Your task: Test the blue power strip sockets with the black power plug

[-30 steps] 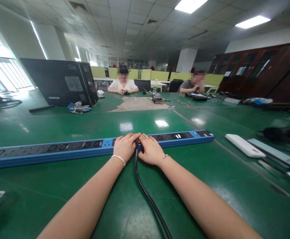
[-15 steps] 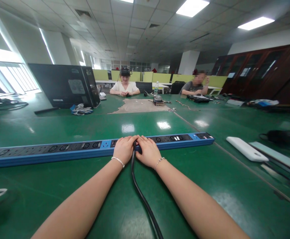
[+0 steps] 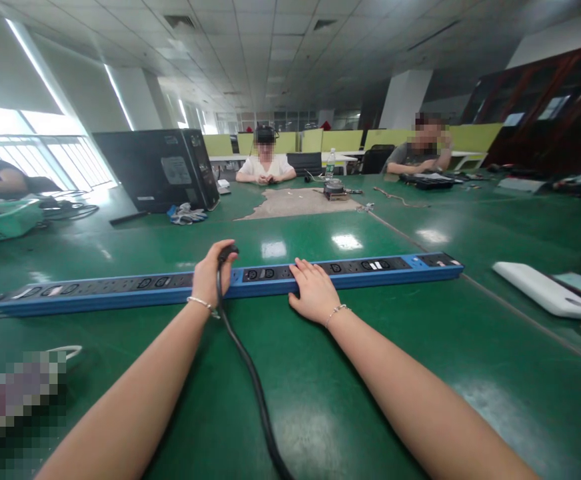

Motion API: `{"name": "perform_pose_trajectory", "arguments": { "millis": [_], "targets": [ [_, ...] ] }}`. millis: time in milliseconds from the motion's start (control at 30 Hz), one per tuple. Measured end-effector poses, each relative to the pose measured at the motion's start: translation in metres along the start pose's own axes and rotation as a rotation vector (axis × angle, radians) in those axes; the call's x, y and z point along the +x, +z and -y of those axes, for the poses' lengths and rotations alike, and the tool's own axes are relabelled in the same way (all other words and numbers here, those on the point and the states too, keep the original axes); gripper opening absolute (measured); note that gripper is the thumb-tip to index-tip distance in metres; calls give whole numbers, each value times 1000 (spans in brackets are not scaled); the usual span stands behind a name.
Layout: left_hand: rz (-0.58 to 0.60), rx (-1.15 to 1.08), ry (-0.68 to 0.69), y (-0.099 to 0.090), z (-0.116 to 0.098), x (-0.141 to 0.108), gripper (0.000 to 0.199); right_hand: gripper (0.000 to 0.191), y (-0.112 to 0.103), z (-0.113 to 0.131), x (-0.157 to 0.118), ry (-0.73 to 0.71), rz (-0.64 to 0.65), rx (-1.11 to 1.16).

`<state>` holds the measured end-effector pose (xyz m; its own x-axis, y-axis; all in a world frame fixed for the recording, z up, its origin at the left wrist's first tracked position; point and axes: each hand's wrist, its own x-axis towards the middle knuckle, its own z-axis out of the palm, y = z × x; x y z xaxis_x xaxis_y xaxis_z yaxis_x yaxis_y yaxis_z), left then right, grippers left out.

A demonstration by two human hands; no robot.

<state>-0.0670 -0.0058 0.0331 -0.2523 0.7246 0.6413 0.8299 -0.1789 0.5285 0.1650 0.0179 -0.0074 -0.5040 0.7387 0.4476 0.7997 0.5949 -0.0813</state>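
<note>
A long blue and black power strip (image 3: pixel 270 288) lies across the green table, its row of sockets facing up. My left hand (image 3: pixel 211 272) is closed around a black plug (image 3: pixel 228 253), raised above the strip. From the plug a thick black cable (image 3: pixel 253 373) runs down toward me and leaves the bottom of the view. My right hand (image 3: pixel 315 292) rests on the strip right of the middle. Its fingers are stretched out flat over the sockets, and it holds nothing.
A white oblong device (image 3: pixel 545 288) lies on the right. Farther back are a black computer case (image 3: pixel 155 170), gloves (image 3: pixel 187 214) and a bottle (image 3: pixel 330 164). A green basket (image 3: pixel 5 221) stands at the left. Two people sit across the table; another person's arm shows far left.
My hands were together at the strip's middle and are now apart. The left hand has lifted the plug off the strip and moved left. My view has turned slightly left.
</note>
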Motion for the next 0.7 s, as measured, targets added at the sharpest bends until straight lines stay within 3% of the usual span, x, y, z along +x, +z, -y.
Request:
{"name": "perform_pose_trajectory", "arguments": {
  "millis": [100,233,433,700],
  "targets": [
    [134,22,-50,-19,31,-3,33,63,0,0,0,5,-5,-7],
    [280,44,-5,-19,41,-11,36,63,0,0,0,8,9,-11],
    [338,109,72,-8,35,-9,40,63,0,-1,0,7,12,-16],
    [334,252,191,-12,43,-9,40,63,-1,0,1,-1,19,-13]
  ]
}}
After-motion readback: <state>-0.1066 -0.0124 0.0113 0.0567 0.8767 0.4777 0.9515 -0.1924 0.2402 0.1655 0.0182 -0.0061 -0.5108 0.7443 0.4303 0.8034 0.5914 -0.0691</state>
